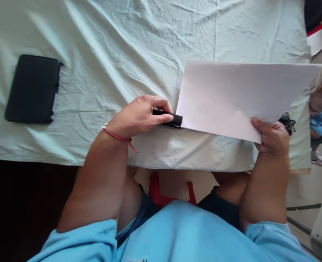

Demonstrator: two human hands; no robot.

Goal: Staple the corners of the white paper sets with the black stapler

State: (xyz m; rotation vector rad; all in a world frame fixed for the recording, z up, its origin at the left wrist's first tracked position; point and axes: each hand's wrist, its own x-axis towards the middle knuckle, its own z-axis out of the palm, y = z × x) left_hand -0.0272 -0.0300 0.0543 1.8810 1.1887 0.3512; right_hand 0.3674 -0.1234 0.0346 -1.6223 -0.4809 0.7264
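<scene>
My left hand (143, 114) is closed around a black stapler (174, 119), thumb and fingers gripping its body. The stapler's front end meets the lower left corner of a white sheaf of paper (231, 96); whether its jaws are pressed together I cannot tell. At the paper's lower right, my right hand (274, 136) pinches the edge, thumb on top and the other fingers underneath. The paper is held slightly tilted over the cloth-covered table. A red string bracelet circles my left wrist.
A black flat case (32, 88) lies at the left on the pale green tablecloth (117, 43). Black binder clips (287, 123) sit just beyond my right hand. A dark object (316, 14) is at the far right corner. Past the right table edge are several cluttered items.
</scene>
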